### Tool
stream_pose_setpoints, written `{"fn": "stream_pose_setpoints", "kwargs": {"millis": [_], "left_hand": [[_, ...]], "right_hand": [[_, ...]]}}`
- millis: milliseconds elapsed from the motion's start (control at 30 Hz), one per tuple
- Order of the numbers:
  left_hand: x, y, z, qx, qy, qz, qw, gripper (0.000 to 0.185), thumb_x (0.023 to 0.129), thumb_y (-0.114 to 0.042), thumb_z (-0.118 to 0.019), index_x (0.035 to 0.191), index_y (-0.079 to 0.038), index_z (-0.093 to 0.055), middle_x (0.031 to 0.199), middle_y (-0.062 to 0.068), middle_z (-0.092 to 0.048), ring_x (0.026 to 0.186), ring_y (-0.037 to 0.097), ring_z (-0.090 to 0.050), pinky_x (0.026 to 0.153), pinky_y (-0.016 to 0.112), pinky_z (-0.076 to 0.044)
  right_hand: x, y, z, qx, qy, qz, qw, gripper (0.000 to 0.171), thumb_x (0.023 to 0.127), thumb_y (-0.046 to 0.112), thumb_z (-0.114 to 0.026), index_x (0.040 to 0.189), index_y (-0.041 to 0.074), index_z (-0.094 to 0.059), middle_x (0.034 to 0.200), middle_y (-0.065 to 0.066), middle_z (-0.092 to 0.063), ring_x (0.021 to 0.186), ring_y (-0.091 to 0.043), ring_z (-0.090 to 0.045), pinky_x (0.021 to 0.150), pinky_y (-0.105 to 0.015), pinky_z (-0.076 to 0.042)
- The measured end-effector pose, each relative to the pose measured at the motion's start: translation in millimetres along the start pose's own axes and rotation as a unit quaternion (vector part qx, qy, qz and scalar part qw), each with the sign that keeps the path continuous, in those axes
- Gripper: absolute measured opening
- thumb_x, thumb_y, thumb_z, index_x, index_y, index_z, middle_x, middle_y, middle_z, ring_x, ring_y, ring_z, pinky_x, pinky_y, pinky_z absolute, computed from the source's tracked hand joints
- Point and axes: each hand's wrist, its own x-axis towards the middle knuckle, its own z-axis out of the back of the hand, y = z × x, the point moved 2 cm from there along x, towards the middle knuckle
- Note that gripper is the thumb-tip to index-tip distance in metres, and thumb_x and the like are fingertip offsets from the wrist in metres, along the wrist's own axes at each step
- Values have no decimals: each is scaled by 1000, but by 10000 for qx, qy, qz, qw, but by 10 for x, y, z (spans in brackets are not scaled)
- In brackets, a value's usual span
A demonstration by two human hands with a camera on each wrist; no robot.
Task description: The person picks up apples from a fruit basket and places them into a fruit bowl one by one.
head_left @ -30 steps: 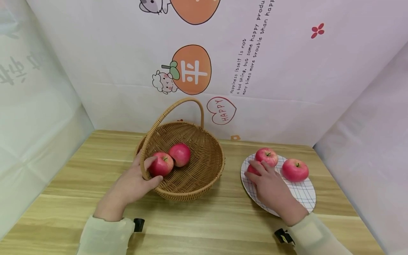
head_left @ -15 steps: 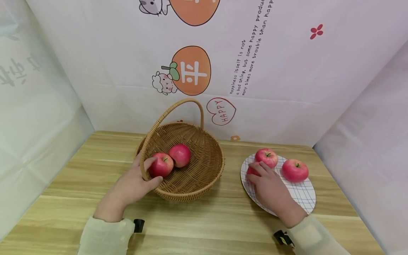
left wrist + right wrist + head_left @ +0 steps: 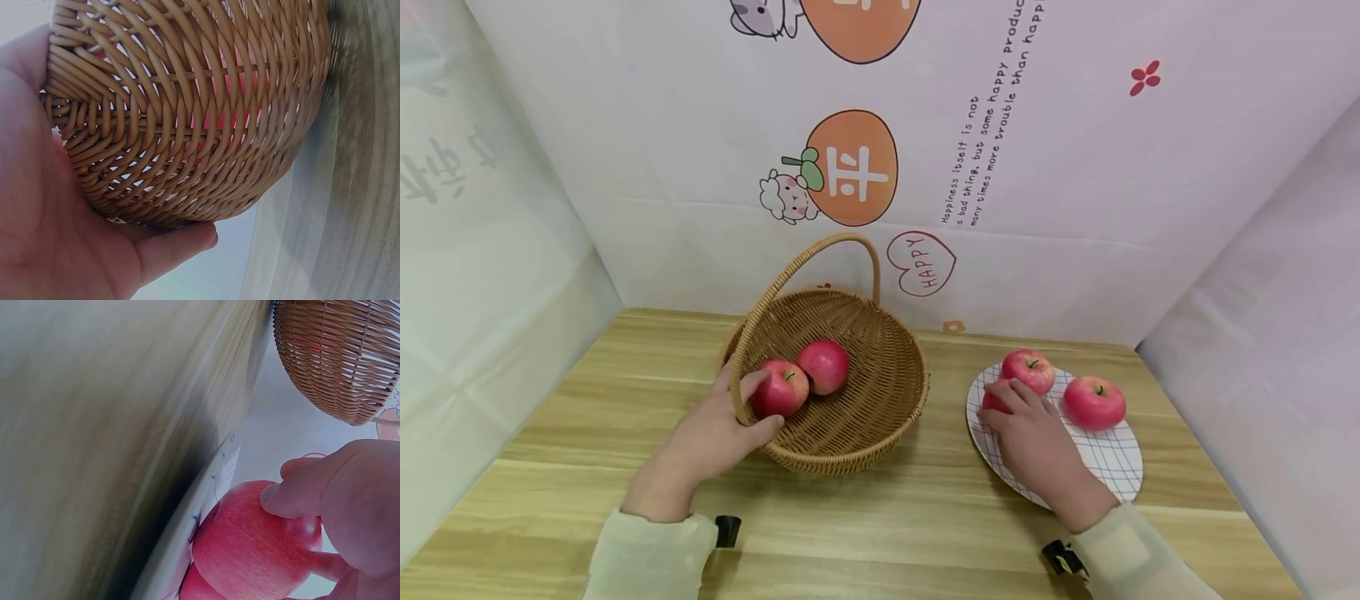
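My left hand (image 3: 711, 433) grips the left rim of a wicker basket (image 3: 880, 417) at the foot of its arched handle (image 3: 786, 271), with fingers reaching inside and thumb over the front. Two red apples lie in the basket: one apple (image 3: 786, 396) right at the left fingers, the other apple (image 3: 824, 367) beside it. On a white checked plate (image 3: 1112, 467) to the right, my right hand (image 3: 1041, 437) holds a red apple (image 3: 250, 544) from above, thumb on its side in the right wrist view. That hand mostly covers this apple in the head view.
Two more apples sit on the plate, one apple (image 3: 1028, 371) behind the right fingers and another apple (image 3: 1094, 403) to the right. Basket and plate stand apart on the wooden table (image 3: 865, 533). A printed cloth wall (image 3: 1045, 275) rises behind the table, with pale sheets on both sides.
My right hand has shifted very slightly over its apple on the plate. The left hand, the basket and the other apples stay where they were.
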Motion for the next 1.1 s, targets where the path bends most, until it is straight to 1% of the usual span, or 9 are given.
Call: {"fn": "stream_pose_setpoints", "kwargs": {"millis": [133,233,433,600,833,933,1100], "left_hand": [[-3,3,-4,-18,6,3,10000,78,94,-49,-62,154,-5,-37,161,29,-4,124,56,-46,92,67,-42],[-5,2,-3,-58,13,15,10000,77,94,-49,-62,154,-6,-37,161,27,-4,124,55,-46,92,67,-42],[-4,-3,0,-56,4,3,10000,77,94,-48,-62,153,-4,-37,161,29,-7,124,55,-46,91,67,-42],[-1,-4,1,10,-21,-18,10000,78,94,-49,-62,153,-3,-38,159,31,-10,121,55,-49,90,68,-43],[4,-1,-2,10,-24,-14,10000,77,95,-46,-62,153,-3,-37,160,29,-9,122,55,-49,91,67,-42],[7,3,-7,28,-17,-11,10000,76,95,-44,-63,153,-4,-37,160,30,-8,121,55,-49,91,67,-43],[9,6,-6,-32,-26,-35,10000,75,95,-42,-64,154,-4,-36,160,29,-7,122,55,-48,91,67,-42]], "right_hand": [[-7,15,1,49,-53,25,10000,28,86,2,-71,110,14,-77,134,-15,-56,127,-40,-44,88,-67,-45],[-22,29,10,112,-121,36,9999,28,85,4,-72,111,13,-76,134,-16,-56,126,-40,-44,92,-66,-42],[-40,51,32,193,-211,17,9996,32,81,7,-73,112,15,-75,136,-16,-55,126,-43,-44,96,-66,-39],[-27,57,64,246,-286,-5,9993,34,79,7,-74,113,14,-74,139,-17,-53,127,-42,-44,95,-65,-40],[-1,58,129,393,-392,59,9984,35,78,7,-77,113,11,-74,140,-19,-52,127,-43,-46,95,-65,-41],[30,55,175,493,-541,111,9973,35,77,6,-79,111,9,-74,138,-21,-53,127,-42,-48,95,-62,-43],[84,63,270,686,-792,40,9945,35,76,9,-82,110,6,-73,137,-22,-54,126,-41,-49,93,-58,-47]]}}
